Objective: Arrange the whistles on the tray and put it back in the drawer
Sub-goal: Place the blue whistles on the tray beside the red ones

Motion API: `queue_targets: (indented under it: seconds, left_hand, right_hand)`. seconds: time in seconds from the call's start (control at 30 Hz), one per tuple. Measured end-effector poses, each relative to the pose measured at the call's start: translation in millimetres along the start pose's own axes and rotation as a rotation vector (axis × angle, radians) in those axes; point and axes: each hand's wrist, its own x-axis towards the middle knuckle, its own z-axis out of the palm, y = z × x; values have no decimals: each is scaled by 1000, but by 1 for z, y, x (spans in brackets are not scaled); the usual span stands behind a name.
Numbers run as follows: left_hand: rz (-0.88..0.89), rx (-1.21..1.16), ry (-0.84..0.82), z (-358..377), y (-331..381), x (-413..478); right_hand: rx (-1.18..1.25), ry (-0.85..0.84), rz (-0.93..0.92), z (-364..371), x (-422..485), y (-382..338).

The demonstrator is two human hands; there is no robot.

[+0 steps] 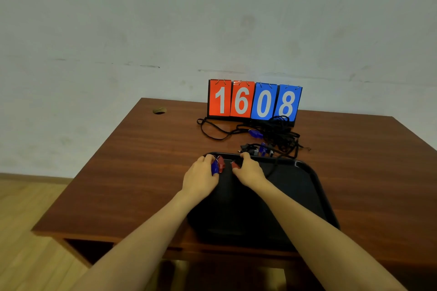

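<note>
Setting whistles at the tray (pixel 315 173) far-left corner, left hand (pixel 201 178) grips blue whistle (pixel 214 168), right hand (pixel 249 171) pinches red whistle (pixel 235 164); likely risk: tangled cords (pixel 281 136) beyond the tray's far edge snag, dragging placed whistles askew.

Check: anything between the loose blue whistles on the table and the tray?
Nothing solid. The far blue whistle and the near blue whistle lie just beyond the tray, past its far rim, but sit in tangled black lanyards that may snag.

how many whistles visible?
5: blue whistle and red whistle at left hand, second red at right hand, two blue in the lanyards beyond the tray. More may be hidden.
</note>
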Motion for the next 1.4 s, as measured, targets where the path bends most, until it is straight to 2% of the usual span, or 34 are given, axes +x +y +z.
queue_targets:
  seconds: [0.13,0.37,0.63,0.77,0.93,1.17,1.4]
  left_hand:
    - [0,12,-3,2,1,1]
    - [9,7,0,2,1,3]
    - [3,17,3,4,-2,0]
    - [3,20,9,4,-1,-1]
    - [9,10,8,2,-2,-2]
    - [5,9,0,3,-1,-2]
    - [32,10,-9,6,2,-2]
  right_hand:
    - [12,-29,17,-1,4,0]
    - [31,31,19,10,11,-10]
    - [-121,-195,-132,-3,3,-3]
    - [-102,-123,-230,2,4,-2]
    - [-128,-68,-256,9,10,1]
    - [-89,45,-165,11,12,6]
    - [-117,71,-96,11,12,-3]
